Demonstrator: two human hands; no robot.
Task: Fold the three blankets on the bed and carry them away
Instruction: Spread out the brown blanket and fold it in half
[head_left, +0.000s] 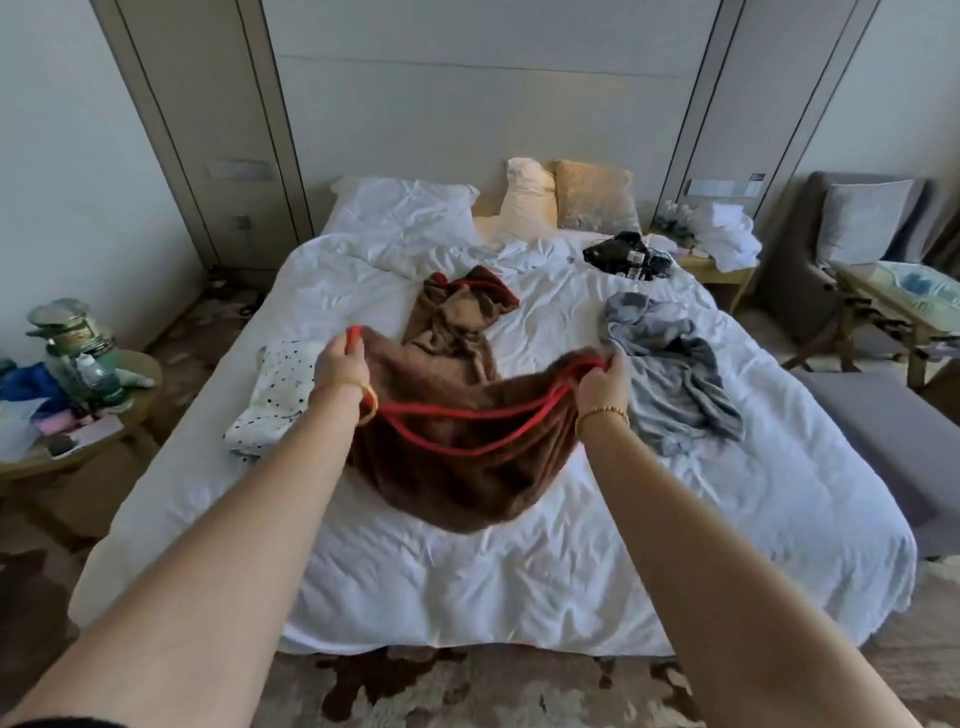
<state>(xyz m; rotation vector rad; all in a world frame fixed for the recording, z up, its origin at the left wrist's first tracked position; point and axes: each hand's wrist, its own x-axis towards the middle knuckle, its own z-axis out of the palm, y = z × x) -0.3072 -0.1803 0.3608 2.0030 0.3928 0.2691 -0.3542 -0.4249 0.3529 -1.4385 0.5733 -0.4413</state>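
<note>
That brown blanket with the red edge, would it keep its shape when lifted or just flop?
Probably flops: the brown blanket sags in a deep swag between the left hand and right hand. Its far end stays bunched on the bed, so it likely drags. It looks plush, probably not slippery.

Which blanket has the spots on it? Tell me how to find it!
Look at the big white bed, then at its left edge. The spotted blanket lies there, just beyond the left hand, beside the brown blanket that both hands hold. It is the only white one with small black dots; the brown one has red trim, and the grey blanket is plain.
</note>
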